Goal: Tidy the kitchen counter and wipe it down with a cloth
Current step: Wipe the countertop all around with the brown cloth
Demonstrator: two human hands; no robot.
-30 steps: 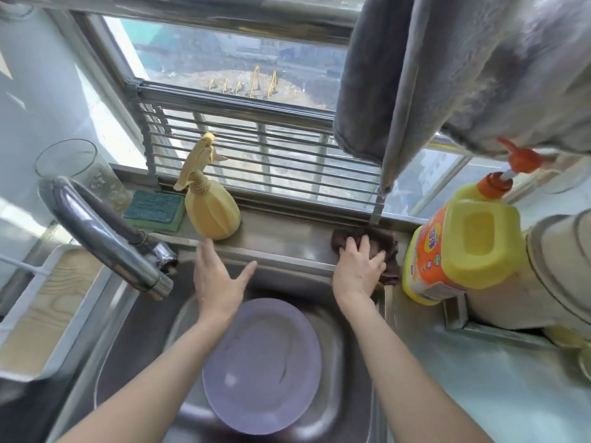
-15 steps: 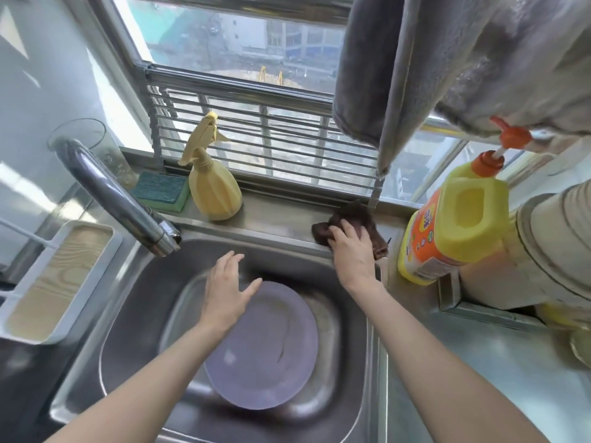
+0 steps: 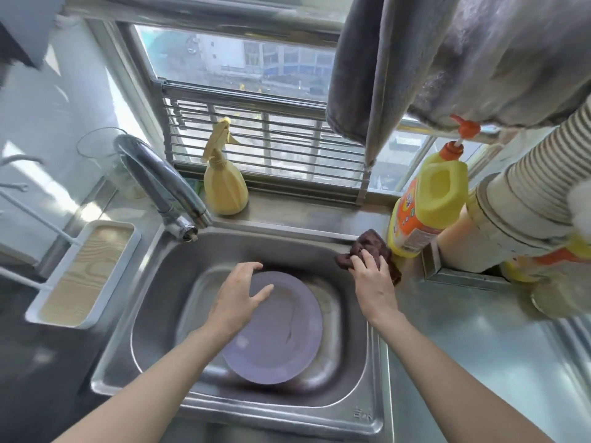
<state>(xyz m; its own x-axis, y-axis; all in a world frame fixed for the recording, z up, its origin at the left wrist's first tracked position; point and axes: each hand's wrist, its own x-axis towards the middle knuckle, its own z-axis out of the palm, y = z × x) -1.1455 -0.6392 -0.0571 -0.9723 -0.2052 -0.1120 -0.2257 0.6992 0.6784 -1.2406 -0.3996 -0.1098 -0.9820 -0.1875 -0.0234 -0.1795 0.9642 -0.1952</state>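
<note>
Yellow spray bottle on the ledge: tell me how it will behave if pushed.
The spray bottle stands upright on a broad base, so it would probably slide before tipping. Its tall trigger head may make it top-heavy. It looks like light plastic; how full it is cannot be told.

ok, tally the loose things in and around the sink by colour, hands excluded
Yellow: 2, spray bottle, detergent jug
Purple: 1, plate
Dark brown: 1, cloth
White: 1, tray
Clear: 1, glass
Total: 6

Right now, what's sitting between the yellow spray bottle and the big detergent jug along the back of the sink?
Nothing stands there. In the head view the steel ledge runs bare from the spray bottle to the detergent jug.
</note>
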